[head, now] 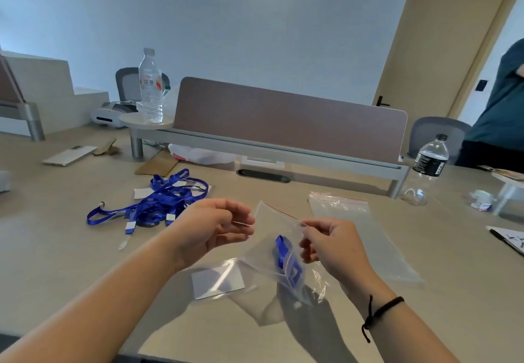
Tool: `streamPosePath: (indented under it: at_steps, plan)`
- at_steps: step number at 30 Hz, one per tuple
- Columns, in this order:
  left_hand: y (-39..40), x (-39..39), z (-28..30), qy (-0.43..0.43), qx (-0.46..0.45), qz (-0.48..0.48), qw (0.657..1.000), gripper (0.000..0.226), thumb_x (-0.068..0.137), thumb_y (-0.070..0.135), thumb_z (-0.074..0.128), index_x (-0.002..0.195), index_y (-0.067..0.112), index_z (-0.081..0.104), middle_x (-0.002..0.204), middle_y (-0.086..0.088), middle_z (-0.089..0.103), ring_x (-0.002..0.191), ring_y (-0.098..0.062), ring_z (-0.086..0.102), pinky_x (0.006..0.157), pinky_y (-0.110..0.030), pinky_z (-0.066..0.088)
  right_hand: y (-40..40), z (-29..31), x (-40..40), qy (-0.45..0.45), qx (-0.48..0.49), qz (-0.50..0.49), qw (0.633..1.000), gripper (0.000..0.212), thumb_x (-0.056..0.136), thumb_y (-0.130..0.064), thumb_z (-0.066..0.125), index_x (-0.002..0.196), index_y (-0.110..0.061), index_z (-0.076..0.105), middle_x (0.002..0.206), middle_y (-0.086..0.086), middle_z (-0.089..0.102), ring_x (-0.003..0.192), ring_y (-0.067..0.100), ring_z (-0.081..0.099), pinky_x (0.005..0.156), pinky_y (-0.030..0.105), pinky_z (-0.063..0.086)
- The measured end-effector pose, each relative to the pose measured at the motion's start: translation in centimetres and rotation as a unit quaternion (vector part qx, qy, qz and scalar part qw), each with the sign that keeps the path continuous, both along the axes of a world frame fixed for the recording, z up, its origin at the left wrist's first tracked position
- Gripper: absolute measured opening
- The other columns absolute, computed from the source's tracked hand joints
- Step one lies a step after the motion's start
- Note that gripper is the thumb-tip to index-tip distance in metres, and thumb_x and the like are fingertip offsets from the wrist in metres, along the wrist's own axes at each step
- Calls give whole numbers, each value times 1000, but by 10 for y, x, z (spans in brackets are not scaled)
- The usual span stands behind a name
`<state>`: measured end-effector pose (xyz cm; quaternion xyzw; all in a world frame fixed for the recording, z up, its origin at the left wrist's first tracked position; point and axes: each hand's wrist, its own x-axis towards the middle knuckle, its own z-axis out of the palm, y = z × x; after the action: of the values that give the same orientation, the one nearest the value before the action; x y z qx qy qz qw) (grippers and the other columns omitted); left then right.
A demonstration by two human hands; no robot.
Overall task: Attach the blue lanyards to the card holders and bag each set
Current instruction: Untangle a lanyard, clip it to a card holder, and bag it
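Note:
A clear zip bag (279, 229) with a red seal strip hangs above the table, pinched at its top edge by my right hand (330, 245). Inside it sits a folded blue lanyard (285, 255) with a card holder. My left hand (215, 226) hovers at the bag's left corner, fingers curled and thumb close to the plastic; whether it touches the bag is unclear. A clear card holder (217, 280) with a white insert lies flat on the table below my hands. A tangled pile of blue lanyards (158, 201) lies to the left.
More empty zip bags (357, 229) lie to the right. A water bottle (428, 168) stands at the right, another (150, 85) on a raised shelf at the back. A desk divider (289, 119) runs across the table. A person in a teal shirt (504, 102) stands far right.

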<state>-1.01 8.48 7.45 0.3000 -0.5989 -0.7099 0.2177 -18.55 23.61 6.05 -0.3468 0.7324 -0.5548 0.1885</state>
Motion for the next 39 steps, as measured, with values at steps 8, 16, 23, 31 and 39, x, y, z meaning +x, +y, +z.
streamPosePath:
  at_steps: [8,16,23,31,39]
  plan:
    - [-21,39,-73,-395,-405,-114,817,84,65,70,76,133,26,56,135,10,48,130,-14,41,108,-32,41,-17,-12,11,-14,-7,-10,1000,18,98,-8,58,96,-15,75,70,11,72,54,16,64,58,28,59]
    - [-30,49,-81,-409,-417,-69,809,89,54,70,84,127,29,56,124,13,49,119,-11,41,102,-28,43,-30,-17,23,-9,19,2,1000,19,98,-9,57,96,-18,74,70,8,73,55,15,62,61,30,60]
    - [-42,81,-82,-313,-318,23,895,60,73,28,86,110,39,40,110,6,61,97,-12,62,86,-33,58,-42,-20,41,-8,41,13,999,18,98,-9,58,98,-17,74,75,10,72,52,10,60,55,21,55]
    - [-51,124,-53,-126,-28,130,983,33,96,-1,53,123,18,54,113,-22,65,85,-29,72,61,-34,62,-56,-18,54,-19,48,3,999,17,98,-9,58,99,-14,74,71,7,70,48,5,58,52,19,53]
    - [-27,131,-9,-15,58,28,998,34,97,-4,55,122,19,55,104,-25,75,81,-29,74,67,-37,65,-51,-9,59,1,69,25,997,18,100,-14,56,99,-20,73,77,7,72,58,10,63,59,21,57]
